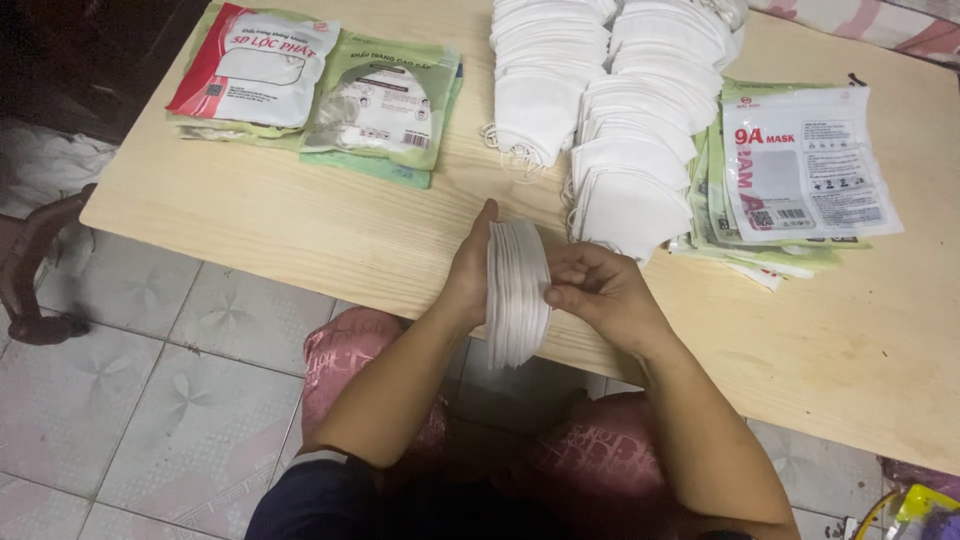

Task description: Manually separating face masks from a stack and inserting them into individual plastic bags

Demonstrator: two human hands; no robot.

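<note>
1. Two hands are seen at the near edge of the wooden table [300, 225], with a stack of white face masks [517, 292] pressed on edge between them.
2. The stack is flanked on one side by the left hand [470, 270], whose palm and thumb are laid flat against it, and on the other by the right hand [600, 290], whose fingers are curled against the outer mask; neither hand is spread free.
3. Beyond the held stack, further in on the table, two long overlapping rows of loose white masks [620, 120] are laid out, so a large share of masks is judged to be left ungathered.
4. To the right of those rows, a pile of flat printed packets in white and green [800, 170] is kept on the table; whether these are filled cannot be told.
5. At the far left end of the table, two further piles are seen: a red-and-white packet [255, 68] and, just beside it, a green packet [385, 105], both appearing to contain masks.
6. By judgement, the work is only partly done: one bundle has been collected and squared in the hands, nothing of it is yet inside a packet, and the loose rows remain on the table.
7. Below the table's near edge, pink patterned cushions [345, 355] and a tiled floor [150, 400] are visible.
</note>
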